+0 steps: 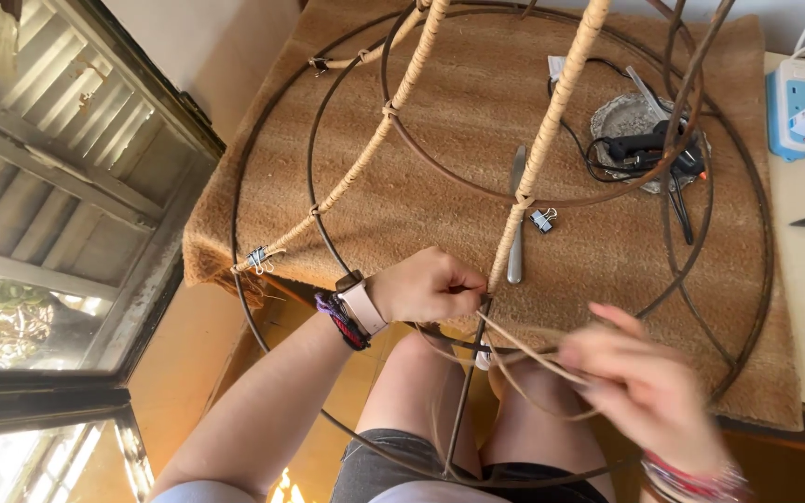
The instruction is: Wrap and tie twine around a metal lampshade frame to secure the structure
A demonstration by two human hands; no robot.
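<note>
Sunlit louvred window (58, 168), orange tiled floor (179, 363), woven mat (440, 121)

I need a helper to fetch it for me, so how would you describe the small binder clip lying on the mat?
Start at the brown woven mat under the round wire frame. A table knife lies near its middle, and right of that knife sits the small binder clip. Unlike the other clip, clamped on the frame's left edge, it lies beside the wrapped spoke.

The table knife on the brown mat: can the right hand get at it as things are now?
Probably yes, with care. The right hand lies outside the wire frame; the table knife lies inside on the mat. Gaps between the wires look wide enough, but this hand holds cane strands.
</note>
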